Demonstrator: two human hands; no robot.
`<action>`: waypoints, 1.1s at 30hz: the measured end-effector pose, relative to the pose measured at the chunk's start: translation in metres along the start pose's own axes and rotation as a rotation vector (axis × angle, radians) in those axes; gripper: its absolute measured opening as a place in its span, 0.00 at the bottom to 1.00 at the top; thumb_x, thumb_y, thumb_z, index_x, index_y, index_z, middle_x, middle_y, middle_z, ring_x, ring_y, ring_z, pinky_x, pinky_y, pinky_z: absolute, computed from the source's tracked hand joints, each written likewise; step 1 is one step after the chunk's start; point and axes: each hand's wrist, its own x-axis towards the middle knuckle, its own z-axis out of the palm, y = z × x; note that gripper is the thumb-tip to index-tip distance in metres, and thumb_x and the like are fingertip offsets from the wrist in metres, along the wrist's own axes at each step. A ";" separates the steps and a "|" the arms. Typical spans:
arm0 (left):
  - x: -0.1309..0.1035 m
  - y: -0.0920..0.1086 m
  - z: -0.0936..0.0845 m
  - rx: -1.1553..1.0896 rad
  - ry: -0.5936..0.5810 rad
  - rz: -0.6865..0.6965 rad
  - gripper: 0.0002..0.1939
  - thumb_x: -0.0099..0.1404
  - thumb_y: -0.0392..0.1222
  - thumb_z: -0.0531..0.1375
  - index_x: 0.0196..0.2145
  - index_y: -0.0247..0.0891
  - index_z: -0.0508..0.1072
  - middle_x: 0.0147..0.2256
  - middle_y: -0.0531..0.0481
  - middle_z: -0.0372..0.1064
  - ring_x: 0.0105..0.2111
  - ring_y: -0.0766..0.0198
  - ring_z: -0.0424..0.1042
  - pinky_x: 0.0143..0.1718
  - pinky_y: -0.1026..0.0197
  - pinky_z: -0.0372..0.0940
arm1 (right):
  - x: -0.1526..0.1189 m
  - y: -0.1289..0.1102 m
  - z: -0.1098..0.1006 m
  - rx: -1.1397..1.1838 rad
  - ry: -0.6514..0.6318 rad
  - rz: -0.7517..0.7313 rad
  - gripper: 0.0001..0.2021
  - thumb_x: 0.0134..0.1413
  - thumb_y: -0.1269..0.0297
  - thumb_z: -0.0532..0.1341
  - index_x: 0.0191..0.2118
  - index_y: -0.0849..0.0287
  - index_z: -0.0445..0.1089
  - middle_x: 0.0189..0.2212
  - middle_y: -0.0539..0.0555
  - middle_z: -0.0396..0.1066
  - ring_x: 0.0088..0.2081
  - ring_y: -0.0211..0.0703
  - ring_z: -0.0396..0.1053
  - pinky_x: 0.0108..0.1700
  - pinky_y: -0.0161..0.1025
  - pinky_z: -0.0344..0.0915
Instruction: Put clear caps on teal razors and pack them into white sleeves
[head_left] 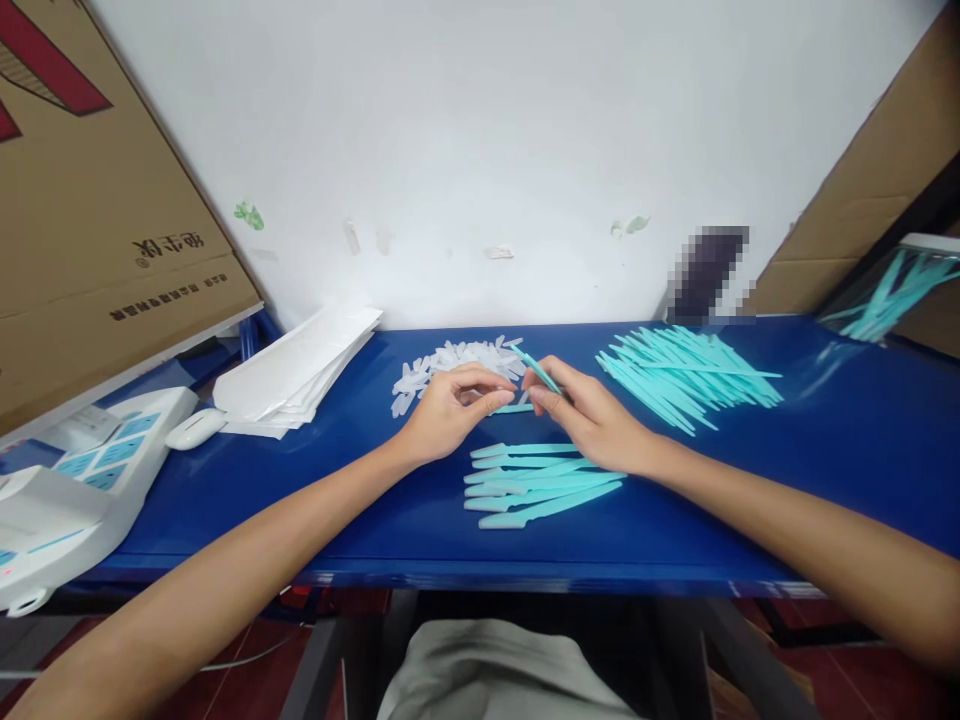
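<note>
My right hand (581, 410) holds turquoise sticks (538, 368) between thumb and fingers, their ends pointing up and left. Close beside it, my left hand (459, 408) has thumb and fingertips pinched together; whatever is between them is too small to make out. Behind my left hand lies a pile of small translucent caps (450, 360). Several turquoise sticks with capped ends (536, 487) lie in a row nearer the table's front edge. To the right is a large heap of turquoise sticks (682, 375).
White paper sleeves (300, 370) are stacked at the left on the blue table (300, 520). Beside them are a white case (195, 428) and a power strip (124, 460). Cardboard (112, 200) stands at the left; a clear container of sticks (900, 290) is at the far right.
</note>
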 end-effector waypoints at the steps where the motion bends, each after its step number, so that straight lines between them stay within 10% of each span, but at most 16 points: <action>1: 0.000 0.000 0.000 0.019 -0.009 0.002 0.14 0.64 0.51 0.68 0.39 0.36 0.82 0.39 0.43 0.77 0.39 0.60 0.75 0.37 0.61 0.70 | 0.000 0.000 0.000 0.001 -0.007 0.002 0.08 0.73 0.59 0.51 0.42 0.55 0.62 0.31 0.48 0.64 0.29 0.38 0.60 0.34 0.38 0.58; 12: -0.003 0.009 0.004 0.184 -0.124 0.114 0.12 0.71 0.47 0.63 0.41 0.37 0.82 0.41 0.42 0.77 0.42 0.59 0.77 0.43 0.59 0.72 | 0.000 -0.005 0.002 -0.022 -0.017 -0.074 0.07 0.72 0.62 0.52 0.42 0.55 0.64 0.33 0.50 0.69 0.34 0.41 0.66 0.39 0.39 0.61; 33: -0.003 -0.006 -0.005 -0.016 -0.156 -0.105 0.14 0.66 0.49 0.68 0.40 0.34 0.76 0.33 0.49 0.77 0.34 0.62 0.80 0.37 0.63 0.74 | 0.001 0.000 -0.003 -0.183 -0.051 -0.026 0.11 0.69 0.59 0.56 0.50 0.56 0.71 0.36 0.51 0.76 0.30 0.39 0.65 0.33 0.38 0.57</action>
